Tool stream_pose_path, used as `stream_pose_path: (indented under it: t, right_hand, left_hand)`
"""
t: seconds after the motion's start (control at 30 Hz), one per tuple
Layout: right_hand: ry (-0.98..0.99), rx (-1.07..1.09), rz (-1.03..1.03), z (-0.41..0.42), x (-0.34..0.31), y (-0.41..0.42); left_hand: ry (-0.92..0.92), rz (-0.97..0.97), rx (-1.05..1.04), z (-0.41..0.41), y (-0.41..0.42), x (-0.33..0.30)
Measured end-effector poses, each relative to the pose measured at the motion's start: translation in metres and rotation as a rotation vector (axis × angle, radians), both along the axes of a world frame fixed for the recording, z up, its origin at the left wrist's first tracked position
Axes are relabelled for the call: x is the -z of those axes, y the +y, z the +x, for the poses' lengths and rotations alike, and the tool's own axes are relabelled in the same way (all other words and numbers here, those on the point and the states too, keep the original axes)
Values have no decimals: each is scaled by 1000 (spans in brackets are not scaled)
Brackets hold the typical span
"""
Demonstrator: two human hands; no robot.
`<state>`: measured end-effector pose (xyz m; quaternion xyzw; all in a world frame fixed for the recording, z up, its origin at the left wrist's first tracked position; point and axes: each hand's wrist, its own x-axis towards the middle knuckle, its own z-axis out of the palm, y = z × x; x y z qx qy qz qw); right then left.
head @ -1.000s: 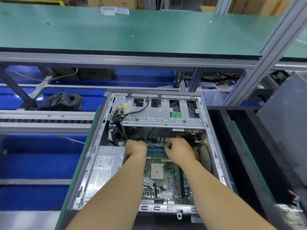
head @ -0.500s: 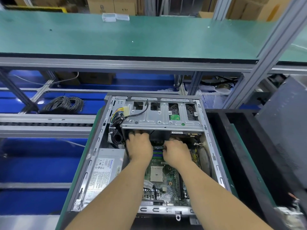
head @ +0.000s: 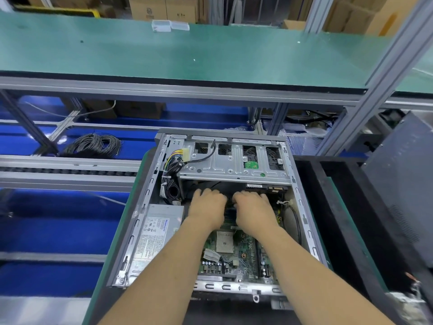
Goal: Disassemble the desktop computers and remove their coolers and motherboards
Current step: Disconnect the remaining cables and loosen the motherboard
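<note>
One open computer case (head: 150,221), long axis running away from the viewer; inside, one motherboard (head: 243,252). Left hand (head: 207,207) and right hand (head: 254,208) curl at its far edge (grip hidden, cannot tell).

Green benches (head: 210,55), aluminium frame (head: 386,66) (cardboard boxes (head: 161,8) behind).

Green-topped bench (head: 110,261) carries the opened computer case (head: 150,198), lying on its side
</note>
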<state>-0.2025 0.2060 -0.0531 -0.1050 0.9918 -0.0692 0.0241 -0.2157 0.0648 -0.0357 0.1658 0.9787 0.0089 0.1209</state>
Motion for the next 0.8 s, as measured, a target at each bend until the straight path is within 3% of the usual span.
stream_pose_path:
  t: [0.1,0.23,0.33,0.47,0.6,0.7,0.8]
  right_hand:
    - [-89,24,-110,10,-24,5]
    - [-138,149,-583,23,-70,20]
    - [-80,314,-944,36,-112,41]
    - [-111,409,-1220,51,-156,78]
    - [-136,454,-1442,64,-158,109]
    - [-89,535,-1557,67,-136,137]
    - [28,701,-1424,59,-96,164]
  left_hand:
    - [-125,123,6,2,-5,-26]
    - [-327,344,60,5,-9,-73]
    - [-349,652,-16,9,-1,-106]
    - [-434,932,-38,17,29,-133]
    - [-467,1211,-118,36,90,-134]
    - [-293,1159,-169,44,131,-119]
    - [3,833,-163,54,152,-92]
